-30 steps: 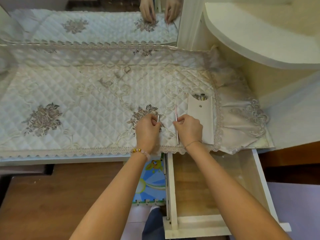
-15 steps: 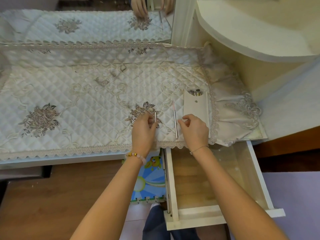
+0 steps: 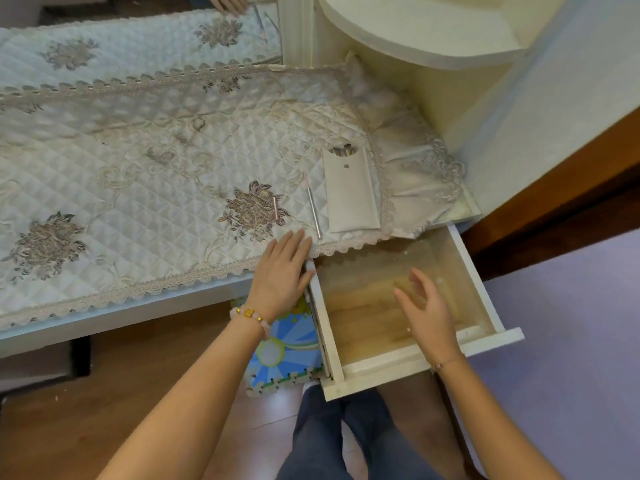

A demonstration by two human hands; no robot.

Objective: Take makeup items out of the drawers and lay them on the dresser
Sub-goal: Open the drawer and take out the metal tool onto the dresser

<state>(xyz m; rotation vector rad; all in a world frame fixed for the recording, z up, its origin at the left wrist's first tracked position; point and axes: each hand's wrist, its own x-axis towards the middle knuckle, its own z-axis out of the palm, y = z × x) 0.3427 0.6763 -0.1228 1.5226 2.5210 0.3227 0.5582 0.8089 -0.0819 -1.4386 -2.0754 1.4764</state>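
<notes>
Both hands have let go: slim makeup pencil (image 3: 312, 211) and its small cap (image 3: 275, 208) now lie loose at frame centre beside the brush pouch (image 3: 350, 195), left hand (image 3: 282, 271) flat and empty on the dresser cloth (image 3: 121, 188), right hand (image 3: 427, 315) open over the seemingly bare drawer (image 3: 481, 282), lower right.

Dresser top (image 3: 114, 327) w/ quilted, lace-edged cover (image 3: 145, 174) spread over it. On the cover, right end: cream pouch (image 3: 349, 192) w/ tool tips showing at its open end, 1 long thin tool (image 3: 312, 210) just left of it, 1 short pink stick (image 3: 275, 208) further left on a flower motif.
</notes>
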